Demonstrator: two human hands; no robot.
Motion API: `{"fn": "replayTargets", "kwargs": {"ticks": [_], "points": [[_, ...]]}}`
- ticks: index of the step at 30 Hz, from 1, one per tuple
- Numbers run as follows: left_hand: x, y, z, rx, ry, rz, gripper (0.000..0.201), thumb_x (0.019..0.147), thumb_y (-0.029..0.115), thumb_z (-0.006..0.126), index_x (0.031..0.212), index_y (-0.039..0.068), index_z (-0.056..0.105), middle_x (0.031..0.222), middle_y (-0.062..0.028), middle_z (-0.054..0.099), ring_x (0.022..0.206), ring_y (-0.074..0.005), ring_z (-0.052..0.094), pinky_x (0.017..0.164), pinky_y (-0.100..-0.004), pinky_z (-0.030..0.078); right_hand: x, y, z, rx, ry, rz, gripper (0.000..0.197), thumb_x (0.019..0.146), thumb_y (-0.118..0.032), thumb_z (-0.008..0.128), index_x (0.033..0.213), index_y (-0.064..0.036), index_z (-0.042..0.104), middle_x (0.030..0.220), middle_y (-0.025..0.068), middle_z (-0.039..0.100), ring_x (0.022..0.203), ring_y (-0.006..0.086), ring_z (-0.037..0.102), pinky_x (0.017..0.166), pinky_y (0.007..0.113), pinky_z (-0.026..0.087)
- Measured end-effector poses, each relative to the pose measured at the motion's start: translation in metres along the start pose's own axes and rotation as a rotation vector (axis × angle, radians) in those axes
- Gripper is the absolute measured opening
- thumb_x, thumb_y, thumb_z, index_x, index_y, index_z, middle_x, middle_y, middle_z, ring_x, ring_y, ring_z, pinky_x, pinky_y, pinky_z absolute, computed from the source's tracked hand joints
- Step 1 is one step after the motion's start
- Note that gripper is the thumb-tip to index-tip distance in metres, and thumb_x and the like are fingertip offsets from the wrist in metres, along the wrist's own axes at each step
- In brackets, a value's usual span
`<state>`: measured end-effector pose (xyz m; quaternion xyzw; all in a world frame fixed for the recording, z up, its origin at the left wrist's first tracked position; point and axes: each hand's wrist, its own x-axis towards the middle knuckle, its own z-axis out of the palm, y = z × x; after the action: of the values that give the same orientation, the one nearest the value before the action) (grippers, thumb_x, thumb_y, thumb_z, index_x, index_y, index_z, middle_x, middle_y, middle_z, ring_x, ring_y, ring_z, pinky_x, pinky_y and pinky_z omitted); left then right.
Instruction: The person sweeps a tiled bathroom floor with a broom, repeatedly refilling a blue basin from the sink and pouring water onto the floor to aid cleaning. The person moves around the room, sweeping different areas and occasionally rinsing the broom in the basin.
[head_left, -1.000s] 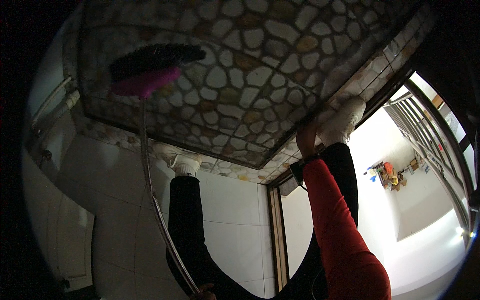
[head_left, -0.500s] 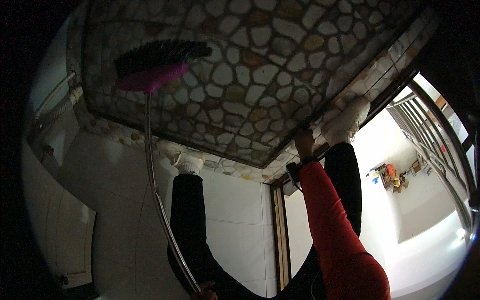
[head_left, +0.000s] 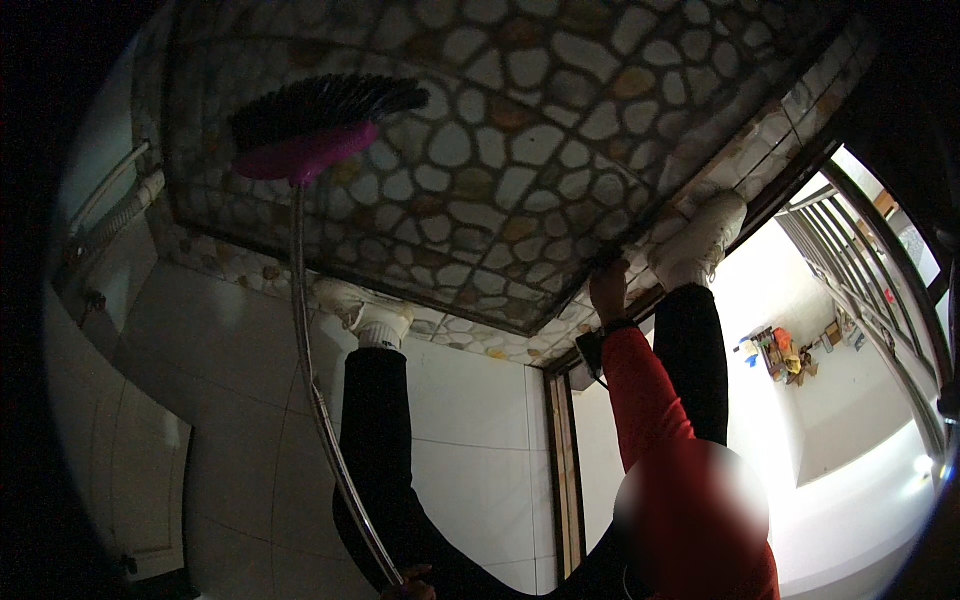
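Observation:
A broom (head_left: 300, 260) with a bent metal handle, purple head and black bristles stretches up the left half of the head view. My left hand (head_left: 410, 585), at the lower edge and partly cut off, is closed round the lower end of its handle. The bristles lie over the dark stone-patterned floor (head_left: 515, 185). In a red sleeve, my right arm reaches forward. My right hand (head_left: 608, 288) is closed low at the dark-edged border of that floor, beside my right shoe; what its fingers grip is too dim to name. A dark device (head_left: 590, 349) sits at that wrist.
My white shoes stand on the patterned border strip (head_left: 500, 345). A wooden door frame (head_left: 563, 470) is near my right arm. Pipes (head_left: 125, 205) run along the left wall, near a white cabinet door (head_left: 145, 470). Through the bright opening are metal bars (head_left: 850, 260) and piled items (head_left: 785, 355).
My right hand and forearm have shifted slightly. The broom is in nearly the same place, and my left hand still holds it. A blurred round patch now covers part of the red sleeve.

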<state>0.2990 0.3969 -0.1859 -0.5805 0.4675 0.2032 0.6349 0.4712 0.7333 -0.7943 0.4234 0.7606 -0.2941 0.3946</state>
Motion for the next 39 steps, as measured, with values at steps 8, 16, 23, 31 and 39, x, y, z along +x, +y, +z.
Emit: {"fn": "replayTargets", "kwargs": {"ticks": [8,16,23,31,39], "points": [[0.008,-0.009,-0.012,0.195,-0.009,-0.074,0.039,0.101,0.02,0.049,0.137,0.005,0.049,0.056,0.0034,0.043,0.04,-0.0066,0.037,0.038,-0.0249,0.034,-0.02,0.013,0.045,-0.475,-0.17,-0.001,0.041,0.096,-0.021,0.054,0.129,0.003,0.05,0.129,0.023,0.055,0.112,0.0339,0.056,0.099,0.043,0.045],[-0.004,0.017,0.001,-0.091,0.011,-0.011,0.04,0.102,0.024,0.051,0.136,0.004,0.048,0.055,0.0039,0.042,0.039,-0.007,0.036,0.038,-0.0244,0.034,-0.044,0.036,0.086,0.035,0.003,-0.052,0.024,0.096,-0.015,0.057,0.11,0.0015,0.047,0.09,0.0163,0.059,0.079,0.0308,0.065,0.06,0.041,0.05],[-0.003,0.028,0.004,-0.138,0.005,-0.007,0.043,0.101,0.027,0.052,0.137,0.004,0.047,0.056,0.004,0.043,0.04,-0.0072,0.038,0.038,-0.0241,0.036,-0.017,0.059,0.063,0.924,-0.408,0.266,0.018,0.099,-0.017,0.054,0.108,-0.0016,0.049,0.082,0.0102,0.057,0.049,0.0133,0.047,0.04,0.03,0.037],[-0.001,0.016,-0.009,-0.174,-0.012,0.012,0.046,0.101,0.026,0.055,0.14,0.003,0.044,0.061,0.0025,0.048,0.043,-0.0079,0.043,0.04,-0.0243,0.04,-0.044,0.03,0.075,-0.601,-0.093,-0.185,0.024,0.099,-0.013,0.048,0.121,-0.0069,0.056,0.115,0.0201,0.053,0.091,0.0264,0.059,0.07,0.037,0.053],[0.007,-0.007,-0.023,-0.44,-0.134,0.049,0.051,0.1,0.025,0.057,0.143,0.003,0.041,0.066,0.001,0.053,0.045,-0.0086,0.048,0.042,-0.0246,0.044,-0.046,0.036,0.088,-0.086,-0.196,0.071,0.049,0.09,-0.021,0.069,0.124,0.0006,0.041,0.134,0.0308,0.046,0.119,0.0424,0.054,0.092,0.043,0.052]]}}
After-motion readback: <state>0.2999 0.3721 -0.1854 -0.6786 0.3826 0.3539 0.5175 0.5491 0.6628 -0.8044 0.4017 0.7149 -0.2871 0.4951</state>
